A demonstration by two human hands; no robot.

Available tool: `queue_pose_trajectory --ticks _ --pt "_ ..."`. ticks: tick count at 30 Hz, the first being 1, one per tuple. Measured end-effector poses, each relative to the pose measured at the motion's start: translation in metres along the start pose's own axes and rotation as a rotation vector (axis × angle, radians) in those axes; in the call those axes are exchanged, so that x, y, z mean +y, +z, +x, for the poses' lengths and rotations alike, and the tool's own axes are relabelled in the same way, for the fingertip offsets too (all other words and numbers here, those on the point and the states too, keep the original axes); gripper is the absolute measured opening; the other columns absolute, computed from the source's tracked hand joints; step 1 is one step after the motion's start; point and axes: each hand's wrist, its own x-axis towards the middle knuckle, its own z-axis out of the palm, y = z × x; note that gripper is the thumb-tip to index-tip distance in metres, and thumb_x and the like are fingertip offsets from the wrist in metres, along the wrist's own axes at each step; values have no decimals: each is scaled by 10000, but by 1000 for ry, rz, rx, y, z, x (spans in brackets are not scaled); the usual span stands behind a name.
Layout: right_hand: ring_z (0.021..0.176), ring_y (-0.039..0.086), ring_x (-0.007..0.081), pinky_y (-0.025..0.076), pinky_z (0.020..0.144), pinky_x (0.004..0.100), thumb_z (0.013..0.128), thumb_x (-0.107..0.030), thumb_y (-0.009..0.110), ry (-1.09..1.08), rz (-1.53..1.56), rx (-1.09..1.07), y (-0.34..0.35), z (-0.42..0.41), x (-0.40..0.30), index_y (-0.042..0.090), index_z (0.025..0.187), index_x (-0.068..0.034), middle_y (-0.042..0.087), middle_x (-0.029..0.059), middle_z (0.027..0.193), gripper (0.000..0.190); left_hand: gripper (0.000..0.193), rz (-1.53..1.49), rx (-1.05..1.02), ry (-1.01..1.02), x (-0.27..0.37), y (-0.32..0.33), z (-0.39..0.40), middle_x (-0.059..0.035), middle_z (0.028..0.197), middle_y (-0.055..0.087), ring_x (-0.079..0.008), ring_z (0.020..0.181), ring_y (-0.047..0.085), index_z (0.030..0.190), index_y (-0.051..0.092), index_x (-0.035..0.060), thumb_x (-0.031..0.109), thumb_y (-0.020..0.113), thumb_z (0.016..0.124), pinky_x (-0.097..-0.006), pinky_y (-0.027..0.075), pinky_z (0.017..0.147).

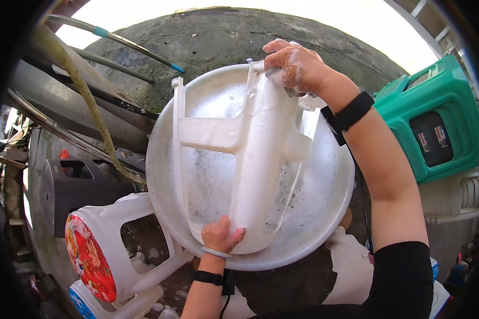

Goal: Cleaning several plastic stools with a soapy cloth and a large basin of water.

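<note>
A white plastic stool lies on its side across a large white basin. Soapy water with foam fills the basin beneath it. My left hand grips the stool's near end by the seat, its thumb resting on the outside. At the far end, by the foot of a leg, my right hand is coated in suds. It presses a greyish, foamy scrubbing pad against the leg; the fingers partly hide the pad, so its exact kind is unclear.
Left of the basin lies a white stool with a red floral seat, above a blue-patterned one. Behind them is a dark grey stool. A yellowish hose and metal poles run at upper left. Green plastic stools stand right.
</note>
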Motion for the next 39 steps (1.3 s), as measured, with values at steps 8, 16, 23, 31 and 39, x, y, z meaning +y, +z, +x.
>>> queue_pose_trajectory --ticks 8,16,23,31,39 --pt "991 552 250 454 860 338 739 -177 589 138 138 545 84 -42 10 623 974 -189 555 45 1118 237 488 21 15 -8 -3 2 2 -125 471 463 -321 432 485 633 450 69 536 543 742 -407 387 418" --pt "996 545 301 433 855 375 825 -302 498 488 203 150 80 -58 -4 566 1120 -159 579 138 1044 335 423 34 -22 -28 -8 -5 4 -139 494 493 -339 460 512 690 481 67 484 538 727 -421 402 433" --pt "1003 540 311 412 889 392 833 -288 486 414 451 -466 44 -45 17 567 1123 -116 569 148 1099 347 523 68 -18 -23 -4 3 5 -145 501 504 -344 465 520 710 486 65 584 483 771 -419 407 435" --pt "843 583 324 468 685 417 787 -239 538 472 303 -244 61 -140 -114 532 1011 -58 604 176 855 288 525 65 -22 -74 -8 -2 6 -151 509 514 -370 484 526 734 482 76 600 468 773 -439 416 454" --pt "689 549 313 463 561 383 696 -139 610 358 400 -7 100 -264 -206 509 1108 4 575 147 757 449 553 76 -27 -75 -4 5 6 -163 534 540 -371 498 542 758 493 87 634 417 782 -449 422 470"
